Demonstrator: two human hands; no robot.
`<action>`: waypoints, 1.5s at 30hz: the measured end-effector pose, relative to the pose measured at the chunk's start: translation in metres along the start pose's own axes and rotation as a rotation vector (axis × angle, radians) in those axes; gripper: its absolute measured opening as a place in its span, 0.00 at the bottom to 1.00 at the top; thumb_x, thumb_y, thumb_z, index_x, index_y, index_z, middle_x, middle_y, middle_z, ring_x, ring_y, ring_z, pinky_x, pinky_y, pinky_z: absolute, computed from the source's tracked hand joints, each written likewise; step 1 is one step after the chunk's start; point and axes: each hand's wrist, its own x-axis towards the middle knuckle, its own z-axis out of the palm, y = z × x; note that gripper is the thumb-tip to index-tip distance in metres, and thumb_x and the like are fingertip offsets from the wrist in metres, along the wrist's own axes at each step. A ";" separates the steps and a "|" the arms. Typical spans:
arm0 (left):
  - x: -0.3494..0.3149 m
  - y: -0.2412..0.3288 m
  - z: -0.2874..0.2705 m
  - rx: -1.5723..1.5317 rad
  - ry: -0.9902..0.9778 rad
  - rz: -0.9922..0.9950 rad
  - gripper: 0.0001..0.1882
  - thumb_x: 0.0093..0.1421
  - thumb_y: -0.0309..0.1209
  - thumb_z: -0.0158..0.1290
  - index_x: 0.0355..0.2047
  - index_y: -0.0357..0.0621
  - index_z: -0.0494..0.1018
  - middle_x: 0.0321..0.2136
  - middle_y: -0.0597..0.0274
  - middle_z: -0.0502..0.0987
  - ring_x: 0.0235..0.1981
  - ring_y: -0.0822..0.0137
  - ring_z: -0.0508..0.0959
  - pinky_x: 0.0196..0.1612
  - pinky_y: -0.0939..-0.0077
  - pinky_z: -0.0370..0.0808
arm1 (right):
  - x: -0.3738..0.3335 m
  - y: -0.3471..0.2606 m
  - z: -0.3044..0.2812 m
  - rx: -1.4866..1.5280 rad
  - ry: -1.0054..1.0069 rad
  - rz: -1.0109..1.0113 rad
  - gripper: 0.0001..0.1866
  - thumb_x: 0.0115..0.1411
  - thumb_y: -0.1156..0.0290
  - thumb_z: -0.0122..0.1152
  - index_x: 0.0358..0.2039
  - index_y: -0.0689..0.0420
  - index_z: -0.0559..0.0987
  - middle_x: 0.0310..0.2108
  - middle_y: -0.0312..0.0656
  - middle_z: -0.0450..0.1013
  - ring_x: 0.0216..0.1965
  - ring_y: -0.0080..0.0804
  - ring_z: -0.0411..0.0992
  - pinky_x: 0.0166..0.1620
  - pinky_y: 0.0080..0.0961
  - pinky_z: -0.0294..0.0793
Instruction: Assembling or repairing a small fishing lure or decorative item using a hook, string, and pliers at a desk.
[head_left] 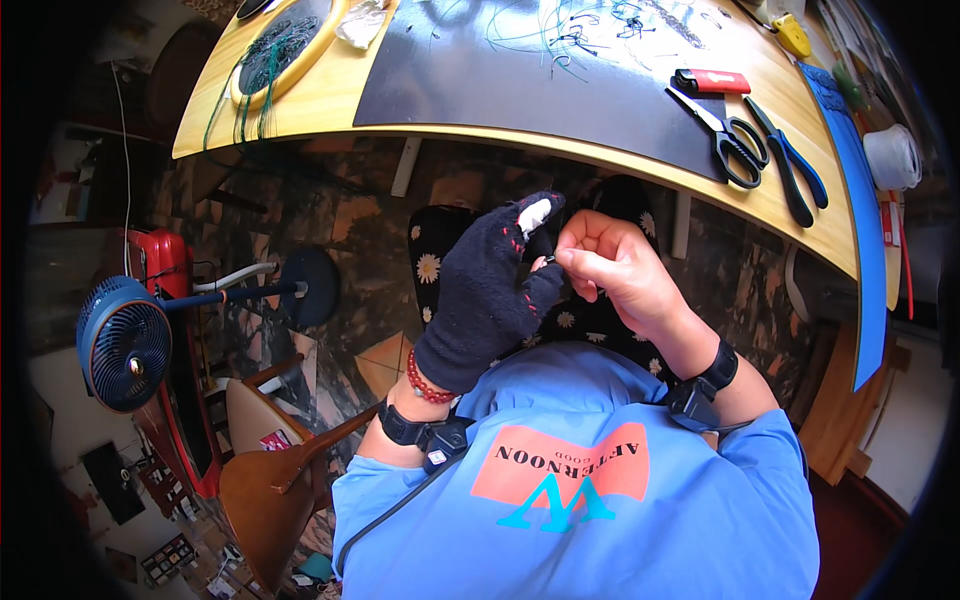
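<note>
Above my lap, just below the table's front edge, my two hands meet. My left hand (pixel 485 285) wears a black knitted glove with red stitching, and white wrapping covers one fingertip. Its fingers are closed around a small dark piece (pixel 549 259), too small to name. My bare right hand (pixel 618 268) pinches at the same piece between thumb and forefinger, its other fingers curled. Most of the piece is hidden by my fingertips. On the table lie black-handled scissors (pixel 742 150), blue-and-black pliers (pixel 785 155) and a red lighter (pixel 715 81).
A dark mat (pixel 480 95) covers much of the wooden table, with loose green and black threads (pixel 590 28) at its far side. A yellow-rimmed oval tray (pixel 322 48) holds dark green cords. A blue fan (pixel 125 345) and a brown chair (pixel 265 500) stand left.
</note>
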 end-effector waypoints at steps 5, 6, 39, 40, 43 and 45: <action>-0.001 -0.003 0.002 0.042 0.019 0.037 0.28 0.52 0.27 0.58 0.55 0.42 0.71 0.44 0.49 0.77 0.43 0.49 0.78 0.47 0.62 0.75 | 0.000 0.000 0.000 -0.058 0.014 -0.006 0.09 0.60 0.67 0.64 0.33 0.58 0.75 0.23 0.29 0.68 0.22 0.14 0.65 0.26 0.15 0.64; -0.001 -0.004 0.003 0.063 0.036 0.063 0.27 0.52 0.28 0.58 0.55 0.42 0.72 0.44 0.49 0.77 0.43 0.49 0.78 0.48 0.62 0.75 | 0.000 0.000 0.000 -0.057 0.014 -0.006 0.09 0.60 0.67 0.64 0.33 0.58 0.75 0.23 0.29 0.68 0.22 0.14 0.65 0.26 0.15 0.64; -0.013 0.000 -0.007 -0.770 -0.004 -0.521 0.22 0.67 0.30 0.51 0.61 0.39 0.66 0.43 0.61 0.80 0.38 0.71 0.78 0.40 0.77 0.75 | -0.004 -0.002 0.003 -0.829 0.245 -0.665 0.06 0.56 0.82 0.62 0.31 0.60 0.74 0.23 0.36 0.70 0.21 0.18 0.70 0.24 0.18 0.68; -0.009 0.002 -0.009 -1.066 0.039 -0.617 0.23 0.66 0.30 0.53 0.60 0.39 0.67 0.42 0.61 0.81 0.36 0.70 0.79 0.37 0.76 0.75 | -0.005 -0.003 0.001 -0.734 0.200 -0.587 0.05 0.58 0.81 0.62 0.31 0.60 0.74 0.23 0.34 0.70 0.21 0.16 0.68 0.24 0.16 0.66; -0.008 -0.011 -0.002 -0.453 0.032 -0.319 0.15 0.71 0.35 0.47 0.53 0.42 0.72 0.34 0.64 0.80 0.33 0.70 0.79 0.36 0.75 0.74 | -0.007 -0.008 0.002 -0.419 0.131 -0.391 0.04 0.61 0.78 0.61 0.32 0.60 0.74 0.23 0.30 0.69 0.22 0.12 0.65 0.24 0.13 0.63; -0.010 -0.010 0.005 -0.090 0.027 -0.139 0.15 0.72 0.40 0.44 0.42 0.42 0.75 0.31 0.61 0.78 0.32 0.69 0.79 0.34 0.74 0.72 | -0.010 -0.016 0.003 -0.154 0.076 -0.218 0.05 0.63 0.75 0.61 0.34 0.60 0.74 0.24 0.26 0.68 0.23 0.10 0.63 0.26 0.11 0.62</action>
